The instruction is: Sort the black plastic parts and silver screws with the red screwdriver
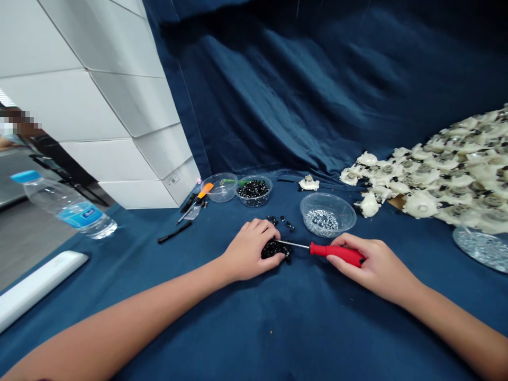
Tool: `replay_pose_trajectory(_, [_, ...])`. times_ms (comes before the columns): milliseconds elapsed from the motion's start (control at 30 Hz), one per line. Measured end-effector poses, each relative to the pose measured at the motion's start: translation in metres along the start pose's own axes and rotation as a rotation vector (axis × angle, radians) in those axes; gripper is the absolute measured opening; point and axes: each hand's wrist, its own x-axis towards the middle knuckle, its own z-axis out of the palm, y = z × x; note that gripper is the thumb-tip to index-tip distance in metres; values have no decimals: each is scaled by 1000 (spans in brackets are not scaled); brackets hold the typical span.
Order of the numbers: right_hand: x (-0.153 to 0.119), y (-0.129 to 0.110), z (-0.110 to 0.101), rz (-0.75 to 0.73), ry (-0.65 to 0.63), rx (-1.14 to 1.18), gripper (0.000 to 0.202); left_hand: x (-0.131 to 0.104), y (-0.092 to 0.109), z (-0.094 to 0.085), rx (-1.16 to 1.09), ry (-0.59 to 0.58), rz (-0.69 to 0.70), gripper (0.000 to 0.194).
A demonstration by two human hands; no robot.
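My right hand (pixel 369 262) is closed round the red handle of a screwdriver (pixel 337 253), whose metal shaft points left toward my left hand (pixel 254 251). The left hand rests on the blue cloth, its fingers and thumb curved apart round a small heap of black parts (pixel 275 250). The screwdriver's tip reaches the heap beside the left fingers; whether those fingers pinch a part is hidden. A few loose black pieces (pixel 288 225) lie just behind the heap. Beyond the screwdriver is a clear bowl (pixel 328 198) holding small silver screws.
A clear bowl of black parts (pixel 254 191), a clear lid (pixel 220 188) and an orange-handled tool (pixel 204 190) lie at the back. Whitish parts (pixel 420 185) are piled right, near another container of screws (pixel 482 246). A bottle (pixel 67 206) and white boxes (pixel 130 116) stand left.
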Motion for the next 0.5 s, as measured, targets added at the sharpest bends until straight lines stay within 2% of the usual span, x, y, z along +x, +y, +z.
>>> replay_pose_trajectory(167, [-3, -2, -8, 10, 88, 2, 21, 3, -3, 0, 38, 10, -9, 23])
replay_pose_trajectory(333, [-3, 0, -10, 29, 86, -10, 19, 4, -9, 1, 97, 21, 15, 18])
replay_pose_trajectory(500, [-2, 1, -7, 30, 59, -4, 20, 0, -3, 1, 235, -13, 37, 19])
